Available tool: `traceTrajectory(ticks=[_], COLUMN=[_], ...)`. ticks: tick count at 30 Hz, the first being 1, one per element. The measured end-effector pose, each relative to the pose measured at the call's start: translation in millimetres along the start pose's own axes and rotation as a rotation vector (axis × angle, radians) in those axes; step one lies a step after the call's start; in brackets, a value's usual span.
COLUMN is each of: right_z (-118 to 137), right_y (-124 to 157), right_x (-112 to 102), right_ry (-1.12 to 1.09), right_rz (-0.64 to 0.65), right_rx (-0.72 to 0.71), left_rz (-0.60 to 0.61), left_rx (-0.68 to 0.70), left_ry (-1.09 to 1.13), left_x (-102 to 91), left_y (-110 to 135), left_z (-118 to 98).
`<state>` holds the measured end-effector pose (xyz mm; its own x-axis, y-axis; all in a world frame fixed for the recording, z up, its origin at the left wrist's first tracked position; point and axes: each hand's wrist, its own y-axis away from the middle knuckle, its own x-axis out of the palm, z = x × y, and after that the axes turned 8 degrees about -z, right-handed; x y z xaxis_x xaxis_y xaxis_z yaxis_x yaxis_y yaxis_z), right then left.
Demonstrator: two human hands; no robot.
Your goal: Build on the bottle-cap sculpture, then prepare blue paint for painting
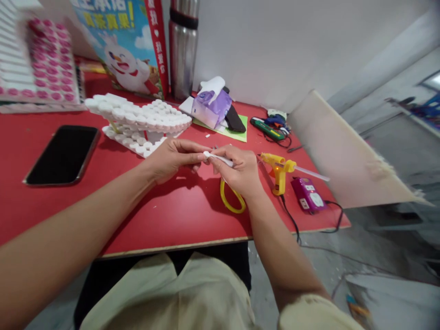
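A narrow white strip (222, 159) runs between my two hands above the red table; its left end looks rolled into a small coil. My left hand (175, 160) is closed, pinching the coiled end between thumb and fingertips. Along the strip's length my right hand (240, 167) is closed on it. Under the right hand, a yellow loop handle (233, 206) lies on the table; what it belongs to is mostly hidden by the hand. Behind my left hand stands a structure (137, 119) built of many small white rolls.
A yellow glue gun (280, 169) and purple power box (309, 196) sit to the right, their cords trailing off the edge. A black phone (63, 155) lies left. Behind are a tissue pack (213, 105), steel flask (184, 55), green tool (267, 129) and printed bag (127, 55).
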<state>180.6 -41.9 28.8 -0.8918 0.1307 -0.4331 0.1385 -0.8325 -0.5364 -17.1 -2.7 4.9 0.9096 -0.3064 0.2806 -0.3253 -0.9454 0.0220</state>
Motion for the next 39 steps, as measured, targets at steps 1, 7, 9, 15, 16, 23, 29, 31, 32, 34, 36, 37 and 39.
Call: traceTrajectory(ticks=[1, 7, 9, 15, 16, 23, 29, 31, 32, 34, 36, 37, 39], right_z=[-0.1, -0.6, -0.8, -2.5, -2.8, -5.0, -4.9, -5.1, -5.2, -5.3, -5.2, -5.1, -5.2], right_y=[-0.1, 0.9, 0.9, 0.8, 0.9, 0.2, 1.4, 3.6, 4.5, 5.0, 2.9, 0.7, -5.1], right_x=[0.2, 2.9, 3.3, 3.4, 3.5, 3.4, 4.1, 6.9, 8.6, 11.5, 12.1, 11.3, 7.6], right_ry=[0.007, -0.036, -0.041, -0.014, -0.006, 0.0, 0.09, 0.172, 0.205, 0.189, 0.014, -0.121, -0.413], right_rz=[0.002, -0.004, -0.01, 0.004, 0.014, 0.026, -0.034, -0.071, -0.087, -0.096, -0.059, -0.025, 0.055], right_rx=[-0.004, 0.036, 0.044, 0.039, 0.042, 0.049, 0.025, -0.026, -0.042, -0.007, 0.146, 0.259, 0.517], left_rz=[-0.002, 0.001, -0.002, 0.07, 0.085, 0.033, -0.103, -0.153, -0.174, -0.202, -0.213, -0.214, -0.206], left_rx=[-0.016, -0.088, -0.109, -0.147, -0.153, -0.134, 0.175, 0.255, 0.286, 0.332, 0.365, 0.376, 0.386], left_ry=[0.013, 0.127, 0.136, 0.102, 0.093, 0.048, -0.196, -0.271, -0.301, -0.35, -0.383, -0.392, -0.399], left_x=[-0.4, 1.7, 3.1, -1.2, -2.5, -3.9, 6.4, 11.7, 14.2, 17.5, 17.5, 16.3, 12.1], left_y=[-0.8, -1.7, -0.9, -1.1, -1.5, -3.5, 1.1, 4.3, 5.8, 7.7, 7.7, 7.0, 5.0], left_z=[0.9, 0.9, -0.7, -1.3, -0.9, 2.1, 1.7, 0.4, -0.4, -1.9, -2.9, -3.2, -3.2])
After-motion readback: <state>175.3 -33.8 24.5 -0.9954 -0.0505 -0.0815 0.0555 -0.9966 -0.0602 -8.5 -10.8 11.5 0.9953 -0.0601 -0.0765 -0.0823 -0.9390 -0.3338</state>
